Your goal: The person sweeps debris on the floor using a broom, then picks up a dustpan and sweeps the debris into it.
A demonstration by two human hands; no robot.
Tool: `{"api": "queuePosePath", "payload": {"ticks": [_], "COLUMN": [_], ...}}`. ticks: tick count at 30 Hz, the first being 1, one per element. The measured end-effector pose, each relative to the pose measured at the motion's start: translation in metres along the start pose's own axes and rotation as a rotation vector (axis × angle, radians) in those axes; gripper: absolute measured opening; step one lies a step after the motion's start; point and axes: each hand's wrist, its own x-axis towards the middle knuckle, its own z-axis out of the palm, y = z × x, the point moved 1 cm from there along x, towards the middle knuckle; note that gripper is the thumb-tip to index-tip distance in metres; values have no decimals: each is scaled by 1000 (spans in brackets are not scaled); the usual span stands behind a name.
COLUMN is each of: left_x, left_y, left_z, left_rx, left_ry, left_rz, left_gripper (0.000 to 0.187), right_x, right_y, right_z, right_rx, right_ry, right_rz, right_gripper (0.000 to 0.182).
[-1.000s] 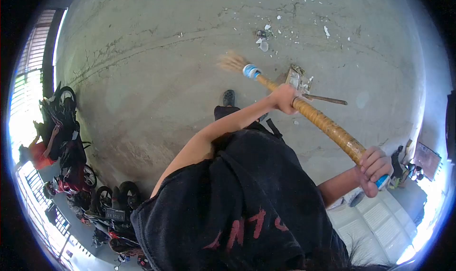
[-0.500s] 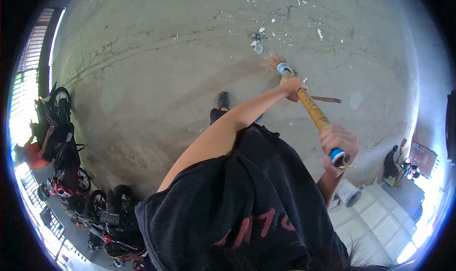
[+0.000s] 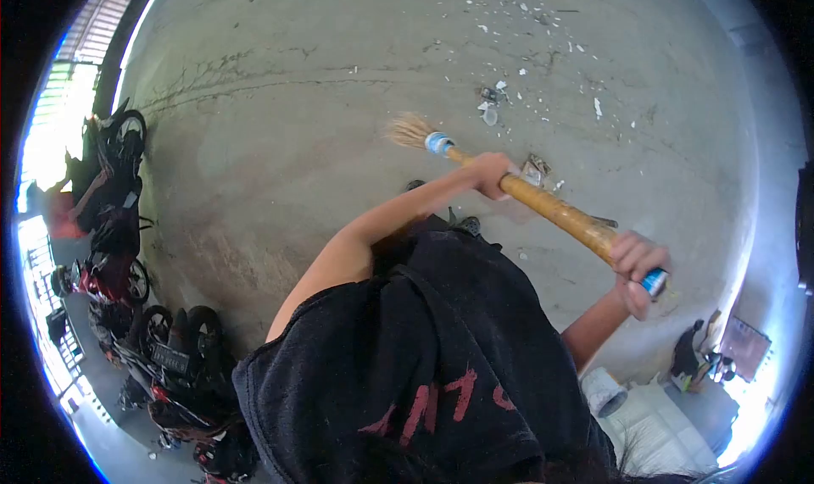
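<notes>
A broom (image 3: 560,213) with a thick yellow-brown handle slants across the view in front of me. My left hand (image 3: 492,175) is wrapped round the lower part of its handle, not far above the blue-and-white band. Up near the blue-taped top end, my right hand (image 3: 638,268) grips it with curled fingers. The pale straw bristles (image 3: 411,131) fan out to the left, low over the grey floor (image 3: 280,153). Close beyond the handle lies a crumpled piece of litter (image 3: 536,169).
White scraps (image 3: 598,107) and a clear plastic cup (image 3: 489,116) lie scattered on the floor ahead. Parked motorcycles (image 3: 170,361) line the left side, with a person in red (image 3: 64,213) beside them. A white bucket-like container (image 3: 604,392) stands at the lower right.
The broom's bristles have swung left, and my left hand has moved left with the handle. My right hand has shifted slightly right. The crumpled litter now shows clear of the bristles.
</notes>
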Motion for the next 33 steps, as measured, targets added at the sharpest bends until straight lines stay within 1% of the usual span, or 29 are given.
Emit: {"api": "queuePosePath", "payload": {"ticks": [1, 2, 4, 5, 7, 8, 9, 10, 11, 12, 13, 14, 15, 16, 17, 19, 20, 22, 26, 28, 32, 33], "left_x": [-17, -36, -59, -72, -103, -112, -120, -130, -138, -141, -141, -139, -135, -130, -125, -118, -118, -115, -116, -114, -116, -116], "left_y": [-10, -20, -36, -44, -68, -79, -87, -95, -122, -142, -132, -123, -132, -146, -147, -141, -138, -129, -110, -117, -129, -131], "left_z": [-9, -18, -27, -30, -37, -33, -31, -25, -2, 17, 13, 10, 18, 26, 24, 24, 23, 15, 2, 7, 15, 18], "left_rx": [7, 59, 124, 89, 92, 121, 48, -24, -63, -106, -168, -232, -224, -215, -208, -151, -150, -250, -267, -206, -232, -231], "left_ry": [8, 25, 52, 37, 32, 39, 100, 160, 145, 129, 171, 210, 208, 208, 222, 328, 338, 331, 332, 303, 322, 338], "left_rz": [-12, -58, -122, -173, -271, -316, -288, -249, -253, -248, -236, -219, -212, -204, -220, -192, -202, -136, -137, -223, -213, -195], "left_gripper": [17, 17, 17, 17, 17, 17, 17, 18, 20, 21, 21, 22, 21, 20, 20, 14, 14, 15, 14, 15, 16, 17], "right_x": [1, 2, 8, 11, 15, 16, 22, 23, 25, 27, 29, 32, 32, 25, 21, 26, 27, 27, 23, 22, 24, 24], "right_y": [10, 20, 41, 50, 72, 84, 92, 100, 105, 105, 105, 106, 108, 111, 115, 110, 110, 111, 113, 114, 111, 109], "right_z": [9, 17, 33, 38, 57, 64, 69, 79, 89, 98, 103, 105, 104, 94, 86, 84, 85, 84, 84, 83, 85, 85], "right_rx": [27, 42, 53, 79, 115, 103, 161, 141, 108, 133, 159, 136, 112, 122, 111, 86, 95, 95, 116, 103, 98, 95], "right_ry": [6, -1, -99, -116, -133, -186, -217, -322, -425, -512, -529, -500, -471, -393, -358, -337, -349, -358, -303, -300, -306, -302], "right_rz": [83, 80, 177, 167, 300, 322, 305, 372, 437, 414, 400, 353, 306, 313, 316, 312, 313, 358, 334, 346, 322, 344], "right_gripper": [19, 19, 15, 15, 11, 11, 11, 11, 12, 13, 13, 13, 13, 13, 14, 15, 15, 16, 16, 16, 15, 14]}}
